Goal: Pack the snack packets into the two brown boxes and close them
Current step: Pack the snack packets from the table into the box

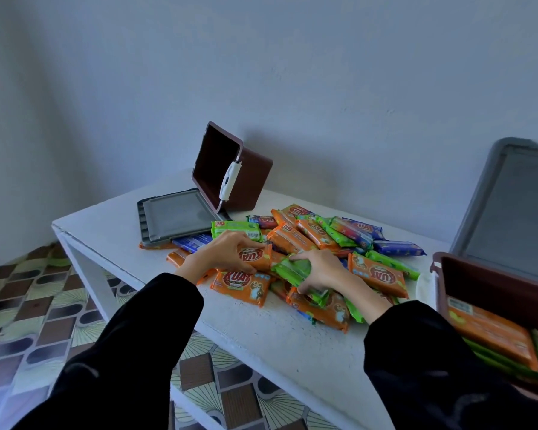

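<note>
A heap of orange, green and blue snack packets (333, 240) lies in the middle of the white table (261, 333). My left hand (221, 254) grips an orange packet (257, 257) at the pile's near left. My right hand (319, 271) grips a small stack of green packets (292, 270) beside it. One brown box (249, 181) lies tipped on its side at the back, empty, its grey lid (176, 217) flat on the table. A second brown box (491, 293) at the right edge holds several orange and green packets, its grey lid (516, 209) standing up.
A plain wall runs behind the table. The table's left and near edges drop to a patterned tile floor (38, 308). A white plate edge (424, 288) shows between the pile and the right box. Bare tabletop lies in front of the pile.
</note>
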A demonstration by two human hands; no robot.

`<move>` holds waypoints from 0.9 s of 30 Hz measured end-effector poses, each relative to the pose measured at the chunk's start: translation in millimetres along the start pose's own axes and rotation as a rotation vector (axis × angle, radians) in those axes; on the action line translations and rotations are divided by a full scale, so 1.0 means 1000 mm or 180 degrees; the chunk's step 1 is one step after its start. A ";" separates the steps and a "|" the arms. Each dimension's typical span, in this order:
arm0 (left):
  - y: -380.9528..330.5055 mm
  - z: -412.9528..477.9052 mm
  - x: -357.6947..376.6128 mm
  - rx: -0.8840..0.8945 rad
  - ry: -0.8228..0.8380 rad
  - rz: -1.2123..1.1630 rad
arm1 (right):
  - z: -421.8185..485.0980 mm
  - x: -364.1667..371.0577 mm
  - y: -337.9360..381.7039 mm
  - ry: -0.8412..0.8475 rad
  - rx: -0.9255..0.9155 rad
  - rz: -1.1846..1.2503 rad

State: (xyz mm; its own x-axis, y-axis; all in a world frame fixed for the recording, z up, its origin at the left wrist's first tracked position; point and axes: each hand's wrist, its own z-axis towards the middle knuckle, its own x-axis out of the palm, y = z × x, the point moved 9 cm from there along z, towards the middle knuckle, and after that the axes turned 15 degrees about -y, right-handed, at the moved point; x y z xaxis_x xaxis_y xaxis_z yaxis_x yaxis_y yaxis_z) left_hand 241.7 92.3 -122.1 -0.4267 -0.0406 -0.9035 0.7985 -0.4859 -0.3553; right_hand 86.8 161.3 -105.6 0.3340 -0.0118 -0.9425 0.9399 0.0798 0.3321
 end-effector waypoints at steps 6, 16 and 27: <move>-0.035 0.005 -0.024 0.0162 -0.0262 -0.0176 | -0.010 -0.045 -0.018 -0.0253 0.0179 0.0031; -0.181 0.033 -0.049 0.0987 -0.0244 -0.0373 | -0.069 -0.150 -0.087 -0.0773 0.0351 -0.0079; -0.363 0.037 0.006 0.2068 0.0087 -0.0347 | -0.172 -0.198 -0.209 -0.0736 0.0956 -0.0176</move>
State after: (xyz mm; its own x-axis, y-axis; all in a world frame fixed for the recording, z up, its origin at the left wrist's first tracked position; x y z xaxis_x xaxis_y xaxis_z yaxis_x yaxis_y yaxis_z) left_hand -66.9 236.0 11.0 -0.4727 0.0567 -0.8794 0.3289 -0.9144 -0.2358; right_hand -188.1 318.0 5.3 0.2571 -0.2352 -0.9373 0.9245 -0.2226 0.3095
